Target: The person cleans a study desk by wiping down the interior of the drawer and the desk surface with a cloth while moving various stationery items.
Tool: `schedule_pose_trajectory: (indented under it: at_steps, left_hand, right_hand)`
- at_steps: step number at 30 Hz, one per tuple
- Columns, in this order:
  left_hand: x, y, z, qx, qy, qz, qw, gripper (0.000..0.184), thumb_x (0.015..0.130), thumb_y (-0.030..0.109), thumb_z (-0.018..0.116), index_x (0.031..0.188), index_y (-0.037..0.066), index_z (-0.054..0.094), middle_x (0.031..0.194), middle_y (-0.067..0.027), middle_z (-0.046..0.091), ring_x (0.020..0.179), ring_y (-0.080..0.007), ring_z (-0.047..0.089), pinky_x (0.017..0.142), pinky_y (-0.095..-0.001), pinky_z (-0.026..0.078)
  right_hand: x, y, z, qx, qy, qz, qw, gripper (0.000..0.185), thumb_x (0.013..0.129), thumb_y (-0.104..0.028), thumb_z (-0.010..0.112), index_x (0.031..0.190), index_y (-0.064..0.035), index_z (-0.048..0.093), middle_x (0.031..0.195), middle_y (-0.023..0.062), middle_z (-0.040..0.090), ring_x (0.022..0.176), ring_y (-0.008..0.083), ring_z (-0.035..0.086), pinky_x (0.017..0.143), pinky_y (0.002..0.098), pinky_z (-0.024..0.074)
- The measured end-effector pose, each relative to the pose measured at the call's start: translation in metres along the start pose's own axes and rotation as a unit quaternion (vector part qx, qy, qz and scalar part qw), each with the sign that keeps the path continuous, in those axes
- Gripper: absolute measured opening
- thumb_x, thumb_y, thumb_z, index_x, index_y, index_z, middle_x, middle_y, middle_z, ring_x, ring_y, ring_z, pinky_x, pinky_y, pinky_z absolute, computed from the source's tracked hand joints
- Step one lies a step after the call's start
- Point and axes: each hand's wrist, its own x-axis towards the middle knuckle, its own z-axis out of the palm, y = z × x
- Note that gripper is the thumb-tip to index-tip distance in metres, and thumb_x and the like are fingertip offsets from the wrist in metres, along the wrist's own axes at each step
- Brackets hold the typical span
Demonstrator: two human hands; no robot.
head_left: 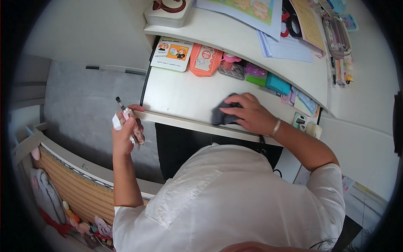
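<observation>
My right hand (252, 111) presses a dark grey cloth (220, 113) onto the white bottom of a pulled-out drawer (176, 94), close to its front edge. My left hand (126, 132) is closed around a pen with a black cap (119, 102) and some crumpled white and pinkish wrappers (136, 133). Its fingers rest by the drawer's front left corner. Along the back of the drawer lie a white notebook (172, 54), an orange pouch (205, 59), a dark quilted case (232, 70) and a teal box (278, 84).
The white desktop (235, 33) overhangs the drawer's rear. On it sit a tin box (168, 14), papers (281, 46) and a pencil case (337, 38). A bed with a woven mat (75, 180) stands at lower left, beside the grey floor (84, 101).
</observation>
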Motion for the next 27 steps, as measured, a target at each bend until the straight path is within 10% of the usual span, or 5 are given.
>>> schedule_pose_trajectory:
  at_steps: [27]
  left_hand:
    - [-0.001,0.003,0.004,0.054,0.034,-0.026,0.998,0.050,0.080,0.039,0.075,0.107,-0.001,0.062,0.072,-0.0017,0.057,0.057,-0.0072,0.053,0.047,-0.0212,0.042]
  right_hand:
    - [-0.014,0.012,-0.011,-0.003,0.042,0.083,0.996,0.052,0.076,0.002,0.060,0.123,-0.0188,0.065,0.134,-0.0075,0.061,0.094,0.0222,0.051,0.092,0.0351,0.0414]
